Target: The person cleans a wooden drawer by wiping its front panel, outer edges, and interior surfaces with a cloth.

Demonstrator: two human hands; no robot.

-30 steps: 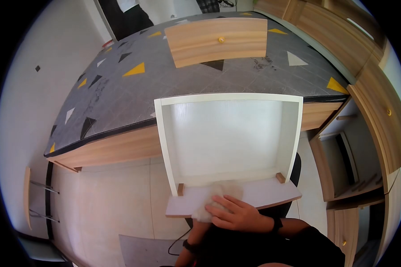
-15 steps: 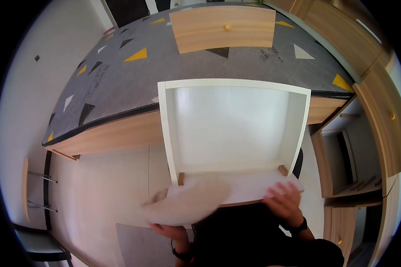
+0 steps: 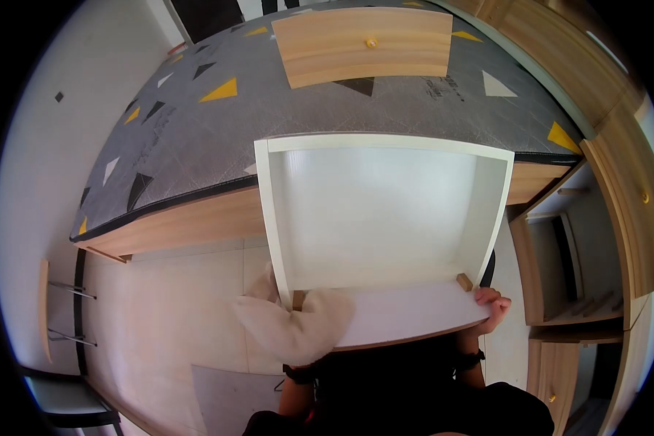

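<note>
A white drawer (image 3: 385, 211) with a wood-grain edge stands tilted before me, its open inside facing up. A beige cloth (image 3: 298, 323) lies bunched over its near left corner. My left hand is under this cloth; only the wrist and forearm (image 3: 298, 396) show, and the fingers are hidden. At the near right corner, my right hand (image 3: 494, 309) has its fingers curled around the end of the near white panel (image 3: 414, 312). Small wooden blocks (image 3: 464, 282) sit in the near inside corners.
A mattress (image 3: 189, 138) with a grey triangle pattern lies beyond the drawer. On it rests a wooden drawer front (image 3: 363, 47) with a yellow knob. Wooden cabinets (image 3: 610, 203) stand along the right side. A wooden piece with metal rods (image 3: 45, 312) is at left.
The cloth has come down onto the drawer's near left corner with my left hand beneath it. My right hand has moved right and closed on the panel's end.
</note>
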